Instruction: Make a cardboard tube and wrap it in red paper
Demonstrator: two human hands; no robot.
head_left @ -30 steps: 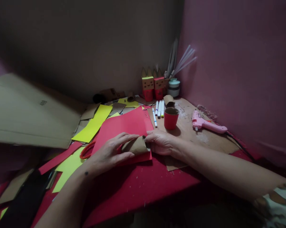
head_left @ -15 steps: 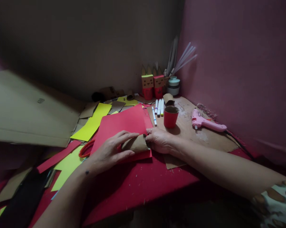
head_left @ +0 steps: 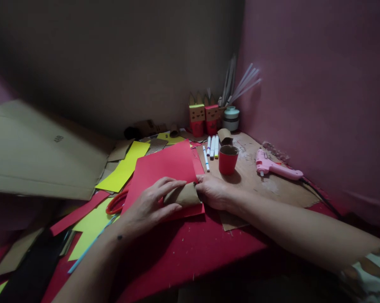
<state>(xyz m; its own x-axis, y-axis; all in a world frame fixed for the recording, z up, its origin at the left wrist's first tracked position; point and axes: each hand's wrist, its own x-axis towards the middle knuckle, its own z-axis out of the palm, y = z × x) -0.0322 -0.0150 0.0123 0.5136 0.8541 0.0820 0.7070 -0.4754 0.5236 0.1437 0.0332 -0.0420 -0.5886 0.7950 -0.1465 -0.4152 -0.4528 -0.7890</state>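
Note:
A brown cardboard tube [head_left: 184, 195] lies on its side over a sheet of red paper [head_left: 163, 162] near the table's front. My left hand [head_left: 154, 201] wraps the tube's left end, thumb in front and fingers over the top. At its right end, my right hand [head_left: 213, 192] has its fingers curled closed on the rim; the fingertips are partly hidden. Just beyond my right hand stands a short tube covered in red paper [head_left: 228, 162], upright, with its brown inside showing.
Several markers [head_left: 212, 147] and a cut cardboard tube [head_left: 224, 136] lie behind. A pink glue gun [head_left: 276, 165] rests at the right, and red-handled scissors [head_left: 116, 203] at the left. Yellow paper [head_left: 123, 168], a large cardboard box [head_left: 41, 155] and two decorated figures [head_left: 196, 120] surround the work area.
The view has shifted slightly, so everything sits a little lower. The tube's right opening shows less than before. Both hands keep their hold on the tube.

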